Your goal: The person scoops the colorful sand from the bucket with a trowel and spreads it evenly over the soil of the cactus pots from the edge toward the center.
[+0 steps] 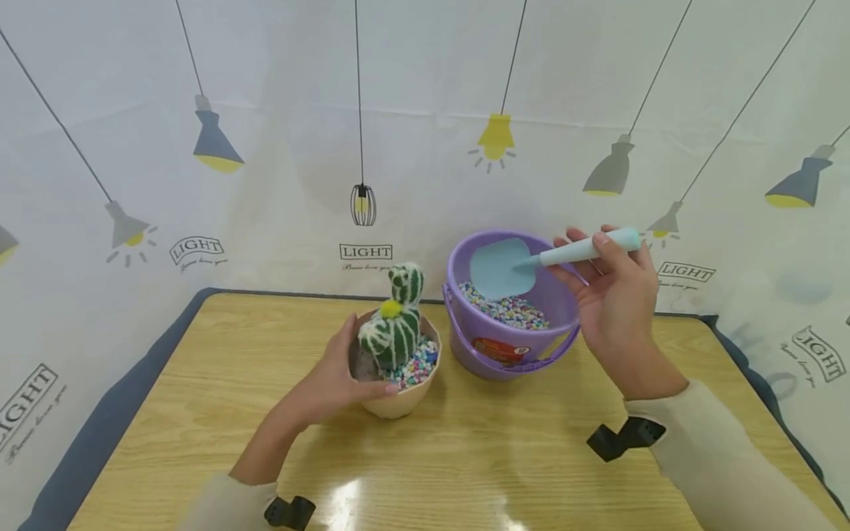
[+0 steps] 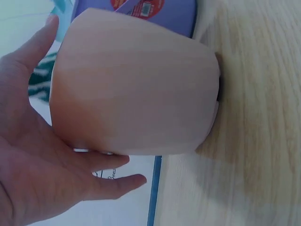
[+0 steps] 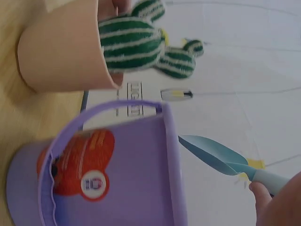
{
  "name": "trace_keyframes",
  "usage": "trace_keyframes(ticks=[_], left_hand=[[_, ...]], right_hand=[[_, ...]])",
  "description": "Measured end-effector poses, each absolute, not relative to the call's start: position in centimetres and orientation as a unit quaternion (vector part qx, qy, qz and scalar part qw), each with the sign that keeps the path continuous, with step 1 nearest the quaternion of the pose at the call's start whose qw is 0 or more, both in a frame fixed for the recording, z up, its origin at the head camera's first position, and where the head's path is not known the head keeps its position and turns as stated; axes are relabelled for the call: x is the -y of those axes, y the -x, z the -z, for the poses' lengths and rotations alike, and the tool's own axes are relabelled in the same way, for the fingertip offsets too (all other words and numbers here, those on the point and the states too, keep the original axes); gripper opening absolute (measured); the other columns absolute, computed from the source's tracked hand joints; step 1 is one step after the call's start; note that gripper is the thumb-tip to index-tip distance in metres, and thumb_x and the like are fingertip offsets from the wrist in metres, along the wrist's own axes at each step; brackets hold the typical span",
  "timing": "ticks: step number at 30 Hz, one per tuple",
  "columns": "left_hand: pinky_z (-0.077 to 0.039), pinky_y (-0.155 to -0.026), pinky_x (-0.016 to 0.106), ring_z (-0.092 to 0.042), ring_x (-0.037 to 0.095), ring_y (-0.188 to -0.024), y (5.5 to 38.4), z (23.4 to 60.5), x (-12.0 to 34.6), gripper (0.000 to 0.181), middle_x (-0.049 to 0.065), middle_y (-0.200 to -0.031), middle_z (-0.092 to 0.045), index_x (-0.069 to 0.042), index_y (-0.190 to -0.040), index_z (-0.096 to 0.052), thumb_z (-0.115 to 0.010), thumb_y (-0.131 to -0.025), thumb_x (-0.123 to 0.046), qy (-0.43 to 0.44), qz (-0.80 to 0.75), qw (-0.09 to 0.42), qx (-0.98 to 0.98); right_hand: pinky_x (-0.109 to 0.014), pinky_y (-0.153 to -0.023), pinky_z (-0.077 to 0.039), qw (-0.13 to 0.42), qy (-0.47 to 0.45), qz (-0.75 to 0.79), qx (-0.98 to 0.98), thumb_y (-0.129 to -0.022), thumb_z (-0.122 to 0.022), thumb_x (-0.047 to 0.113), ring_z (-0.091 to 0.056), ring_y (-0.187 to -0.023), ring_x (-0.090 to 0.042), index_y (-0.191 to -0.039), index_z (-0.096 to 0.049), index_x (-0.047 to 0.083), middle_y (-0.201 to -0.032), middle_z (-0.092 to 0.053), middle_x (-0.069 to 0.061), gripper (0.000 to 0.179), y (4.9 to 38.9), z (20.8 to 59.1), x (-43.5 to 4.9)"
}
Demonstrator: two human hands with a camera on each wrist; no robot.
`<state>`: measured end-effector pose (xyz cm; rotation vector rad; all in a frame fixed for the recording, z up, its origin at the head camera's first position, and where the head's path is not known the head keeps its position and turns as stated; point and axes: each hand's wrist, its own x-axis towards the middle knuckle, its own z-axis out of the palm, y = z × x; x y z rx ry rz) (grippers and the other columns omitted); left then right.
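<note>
A peach flower pot [image 1: 392,405] stands on the table with a green cactus [image 1: 401,343] inside, white-striped and with a yellow flower. Multicoloured pebbles [image 1: 420,366] lie on one side of the cactus. My left hand [image 1: 332,376] grips the pot from the left, thumb at the near rim; two of its fingers show beside the pot wall in the left wrist view. In my right hand [image 1: 617,295] is the handle of a light blue toy shovel [image 1: 502,267]. The shovel's blade is over the purple bucket [image 1: 514,350], above more coloured pebbles [image 1: 511,310].
Directly right of the pot stands the bucket, its handle [image 3: 70,125] hanging down at the front. The wooden table [image 1: 219,383] ends at a white cloth backdrop [image 1: 285,162] printed with lamps.
</note>
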<state>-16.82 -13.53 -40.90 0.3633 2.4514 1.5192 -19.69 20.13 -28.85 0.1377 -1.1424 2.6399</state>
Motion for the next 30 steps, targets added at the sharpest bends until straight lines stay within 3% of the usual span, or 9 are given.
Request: trace_keyframes(ticks=[5,15,30], left_hand=[[-0.020,-0.114,0.061,-0.018,0.043,-0.143,16.7,40.9,12.8,0.131,0.024,-0.159,-0.005,-0.012,-0.156,0.007,-0.085,-0.070,-0.046,-0.091,-0.488,0.106,-0.862],[-0.021,-0.114,0.060,-0.022,0.043,-0.142,17.4,40.6,13.2,0.130,0.024,-0.157,-0.011,-0.016,-0.157,0.004,-0.087,-0.068,-0.041,-0.096,-0.508,0.121,-0.848],[-0.020,-0.114,0.061,-0.021,0.043,-0.142,18.4,40.7,14.0,0.126,0.021,-0.156,-0.016,-0.021,-0.157,0.001,-0.088,-0.068,-0.038,-0.106,-0.516,0.141,-0.838]], right_hand=[[-0.052,-0.084,-0.055,0.143,-0.028,-0.905,0.401,-0.090,-0.068,0.008,-0.069,-0.098,-0.038,-0.112,-0.052,0.004,-0.099,-0.069,-0.020,0.028,21.2,28.8,-21.3],[-0.048,-0.075,-0.059,0.143,0.027,-0.887,0.438,-0.090,-0.070,0.011,-0.072,-0.090,-0.033,-0.113,-0.057,0.005,-0.094,-0.072,-0.016,0.027,24.9,30.1,-21.8],[-0.037,-0.081,-0.058,0.056,0.000,-0.851,0.522,-0.094,-0.064,0.012,-0.070,-0.095,-0.023,-0.120,-0.050,0.004,-0.098,-0.072,-0.010,0.031,27.9,32.5,-22.1]])
